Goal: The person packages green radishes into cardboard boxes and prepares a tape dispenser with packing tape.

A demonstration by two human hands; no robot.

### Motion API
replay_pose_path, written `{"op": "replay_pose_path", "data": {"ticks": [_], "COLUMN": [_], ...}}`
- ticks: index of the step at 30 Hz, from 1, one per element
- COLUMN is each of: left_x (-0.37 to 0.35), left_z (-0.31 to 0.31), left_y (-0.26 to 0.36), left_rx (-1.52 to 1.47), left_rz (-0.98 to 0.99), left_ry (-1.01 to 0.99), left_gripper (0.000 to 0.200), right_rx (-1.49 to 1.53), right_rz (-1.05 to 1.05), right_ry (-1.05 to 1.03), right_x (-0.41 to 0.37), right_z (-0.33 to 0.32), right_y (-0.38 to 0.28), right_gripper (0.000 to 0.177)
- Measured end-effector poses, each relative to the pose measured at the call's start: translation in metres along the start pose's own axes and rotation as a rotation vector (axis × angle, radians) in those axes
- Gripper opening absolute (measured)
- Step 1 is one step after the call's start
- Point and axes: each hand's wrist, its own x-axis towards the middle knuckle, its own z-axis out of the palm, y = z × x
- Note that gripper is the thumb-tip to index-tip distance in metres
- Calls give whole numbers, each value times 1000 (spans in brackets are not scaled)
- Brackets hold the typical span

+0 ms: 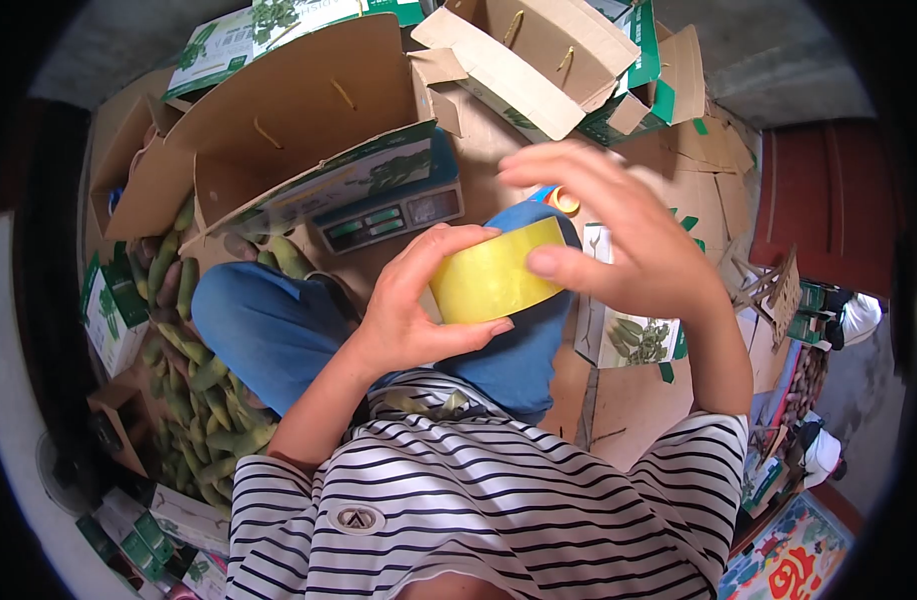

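Note:
A wide roll of yellow tape (499,275) is held above my lap. My left hand (414,305) grips its left side, thumb at the lower edge and fingers over the top. At the roll's right side, my right hand (614,235) has its thumb against or just over the tape, with its other fingers raised and spread, slightly blurred. Beyond my knees, an open cardboard box (309,120) rests on or behind a blue scale (389,220) with a display panel.
Green, elongated vegetables (194,410) are piled at the left. More open boxes (539,50) stand at the top. A printed carton piece (634,340) lies right of my knee, and a wooden stool (774,290) stands farther right.

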Motion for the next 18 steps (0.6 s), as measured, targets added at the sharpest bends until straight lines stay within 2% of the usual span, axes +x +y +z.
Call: {"op": "replay_pose_path", "data": {"ticks": [3,6,7,10,13,18], "left_x": [7,9,12,14,11,4], "left_z": [1,0,-2,-1,0,-3], "left_y": [4,11,15,21,15,2], "left_rx": [-21,-26,-29,-144,-289,-542], "left_rz": [-18,-131,-134,-380,-369,-482], "left_ry": [-11,-52,-40,-49,-26,4], "left_gripper": [63,56,44,33,25,20], "right_rx": [110,326,333,354,363,513], "right_rz": [113,209,214,229,236,243], "right_ry": [-307,-330,-284,-197,-222,-258], "right_x": [4,1,1,-1,0,10], "right_z": [5,10,11,19,19,27], "right_y": [10,20,18,9,7,17], "right_gripper": [43,43,41,37,36,33]}}
